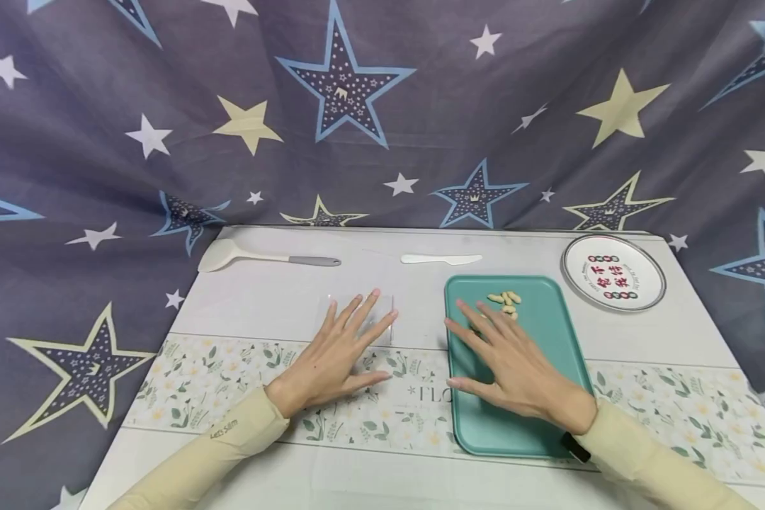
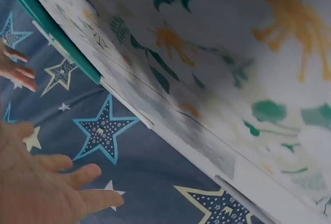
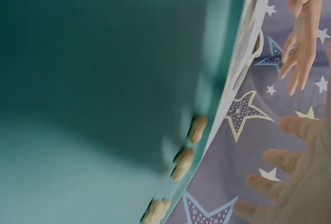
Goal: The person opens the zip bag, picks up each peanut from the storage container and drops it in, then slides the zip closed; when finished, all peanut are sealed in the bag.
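My left hand [image 1: 334, 358] is spread with straight fingers above a clear, flat plastic piece [image 1: 385, 333], which it partly covers; whether that is a bag or a sheet I cannot tell. My right hand [image 1: 519, 361], fingers also spread, hovers over a green tray [image 1: 516, 435] and holds nothing. Several peanuts [image 1: 510, 297] lie toward the tray's far end, just beyond the right fingertips. In the right wrist view, peanuts [image 3: 182, 164] rest near the tray's edge, with the fingers [image 3: 282, 159] raised off the tray. The left wrist view shows the left fingers [image 2: 83, 177] apart from the tabletop.
Along the back of the table lie a white spoon-like utensil [image 1: 226, 255] with a grey handle and a white knife [image 1: 443, 259]. A dark-rimmed white plate [image 1: 576, 273] with red characters stands at the back right. A star-patterned cloth [image 1: 421, 106] hangs behind the table.
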Motion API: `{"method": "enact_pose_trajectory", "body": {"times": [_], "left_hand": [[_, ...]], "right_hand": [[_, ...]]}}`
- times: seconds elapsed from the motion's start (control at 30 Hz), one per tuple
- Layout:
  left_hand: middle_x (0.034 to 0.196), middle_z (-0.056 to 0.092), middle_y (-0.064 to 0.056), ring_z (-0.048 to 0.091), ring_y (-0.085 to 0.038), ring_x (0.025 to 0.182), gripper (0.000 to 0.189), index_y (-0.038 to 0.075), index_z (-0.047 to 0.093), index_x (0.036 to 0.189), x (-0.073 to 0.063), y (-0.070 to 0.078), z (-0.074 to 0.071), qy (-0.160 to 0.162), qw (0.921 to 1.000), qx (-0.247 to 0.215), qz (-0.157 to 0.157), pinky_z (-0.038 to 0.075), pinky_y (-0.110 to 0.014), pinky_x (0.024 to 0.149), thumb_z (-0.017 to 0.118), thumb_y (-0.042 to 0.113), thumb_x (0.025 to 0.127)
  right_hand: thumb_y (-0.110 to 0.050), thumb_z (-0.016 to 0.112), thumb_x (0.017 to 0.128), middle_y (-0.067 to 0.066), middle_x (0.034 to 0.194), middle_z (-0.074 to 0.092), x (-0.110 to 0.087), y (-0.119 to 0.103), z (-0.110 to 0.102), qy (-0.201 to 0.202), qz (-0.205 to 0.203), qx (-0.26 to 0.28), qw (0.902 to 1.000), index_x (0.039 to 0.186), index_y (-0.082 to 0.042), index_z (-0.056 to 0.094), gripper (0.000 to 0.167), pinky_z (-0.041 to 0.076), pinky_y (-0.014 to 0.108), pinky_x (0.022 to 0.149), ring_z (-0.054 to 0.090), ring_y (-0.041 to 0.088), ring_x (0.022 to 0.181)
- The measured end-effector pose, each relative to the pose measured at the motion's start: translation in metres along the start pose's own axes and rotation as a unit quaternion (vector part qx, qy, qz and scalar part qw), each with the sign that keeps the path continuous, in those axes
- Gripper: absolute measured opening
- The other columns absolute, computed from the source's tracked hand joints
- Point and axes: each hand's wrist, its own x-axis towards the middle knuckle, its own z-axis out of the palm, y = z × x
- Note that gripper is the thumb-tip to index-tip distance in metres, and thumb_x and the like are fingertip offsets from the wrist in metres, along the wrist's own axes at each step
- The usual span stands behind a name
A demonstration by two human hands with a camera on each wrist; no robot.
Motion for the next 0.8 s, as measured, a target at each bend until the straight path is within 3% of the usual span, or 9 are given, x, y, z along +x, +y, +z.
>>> {"method": "enact_pose_trajectory", "body": {"times": [0.1,0.23,0.33,0.47,0.6,0.7,0.8], "left_hand": [[0.175,0.018,-0.014,0.032,-0.037,0.157,0.092,0.027,0.012,0.169,0.001,0.002,-0.002,0.023,0.9985,-0.038,-0.031,0.03,-0.063,0.126,0.06,0.061,0.099],[0.157,0.048,-0.012,0.053,-0.027,0.138,0.078,0.014,0.033,0.163,0.004,0.003,-0.005,0.064,0.9921,-0.084,-0.066,0.048,-0.046,0.117,0.063,0.052,0.101],[0.137,0.062,-0.011,0.062,-0.025,0.122,0.064,0.006,0.051,0.15,0.009,0.003,-0.007,0.087,0.9817,-0.139,-0.096,0.056,-0.041,0.106,0.064,0.046,0.102],[0.122,0.069,-0.015,0.069,-0.029,0.107,0.052,0.002,0.062,0.137,0.016,0.001,-0.009,0.094,0.9637,-0.204,-0.144,0.061,-0.041,0.094,0.067,0.039,0.101],[0.11,0.071,-0.017,0.071,-0.029,0.093,0.044,-0.001,0.067,0.129,0.024,-0.002,-0.007,0.095,0.9544,-0.221,-0.177,0.061,-0.04,0.083,0.071,0.032,0.1],[0.102,0.072,-0.017,0.071,-0.027,0.085,0.04,-0.003,0.069,0.124,0.03,-0.004,-0.004,0.1,0.9514,-0.224,-0.187,0.06,-0.039,0.077,0.075,0.026,0.097],[0.098,0.073,-0.017,0.071,-0.024,0.08,0.037,-0.005,0.071,0.121,0.036,-0.007,-0.002,0.095,0.9475,-0.233,-0.197,0.06,-0.037,0.075,0.078,0.02,0.094]], "right_hand": [[-0.066,0.059,0.097,0.004,0.175,0.022,0.006,-0.004,0.0,0.004,-0.002,0.018,0.9998,0.164,-0.027,0.033,0.082,0.031,0.066,0.124,0.028,0.038,0.159],[-0.061,0.056,0.102,0.006,0.172,0.032,0.018,-0.009,0.001,0.007,0.005,0.058,0.9983,0.161,-0.022,0.041,0.072,0.039,0.062,0.121,0.036,0.035,0.155],[-0.056,0.06,0.102,0.008,0.167,0.04,0.03,-0.012,0.002,0.011,0.013,0.092,0.9956,0.157,-0.019,0.047,0.068,0.044,0.062,0.118,0.043,0.035,0.151],[-0.043,0.069,0.1,0.012,0.159,0.05,0.046,-0.014,0.004,0.017,0.022,0.154,0.9876,0.151,-0.013,0.053,0.062,0.045,0.059,0.117,0.05,0.036,0.145],[-0.031,0.072,0.1,0.014,0.15,0.058,0.058,-0.016,0.007,0.011,0.052,0.24,0.9693,0.149,-0.01,0.055,0.056,0.054,0.055,0.107,0.061,0.037,0.132],[-0.025,0.071,0.1,0.016,0.145,0.062,0.065,-0.018,0.012,-0.002,0.085,0.302,0.9494,0.148,-0.007,0.055,0.053,0.059,0.052,0.1,0.066,0.038,0.124],[-0.02,0.07,0.101,0.02,0.14,0.065,0.072,-0.02,0.019,-0.015,0.118,0.355,0.9273,0.147,-0.001,0.054,0.053,0.06,0.049,0.101,0.068,0.038,0.122]]}}
